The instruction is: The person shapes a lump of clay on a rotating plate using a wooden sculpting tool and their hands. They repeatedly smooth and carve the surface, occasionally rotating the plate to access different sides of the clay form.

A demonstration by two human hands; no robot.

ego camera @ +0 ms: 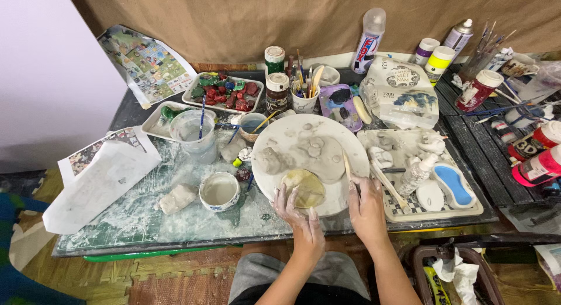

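The left hand lay open, fingers spread around a flat yellowish clay disc at six o'clock on the round white board — the right hand, at four o'clock, pinched a wooden modelling stick. A small white bowl sat at nine o'clock of the left hand.

view: head-worn, single | looks: steeply down and forward over the cluttered table toward the brown backdrop | range: close, arm's length, forearms entering from bottom edge
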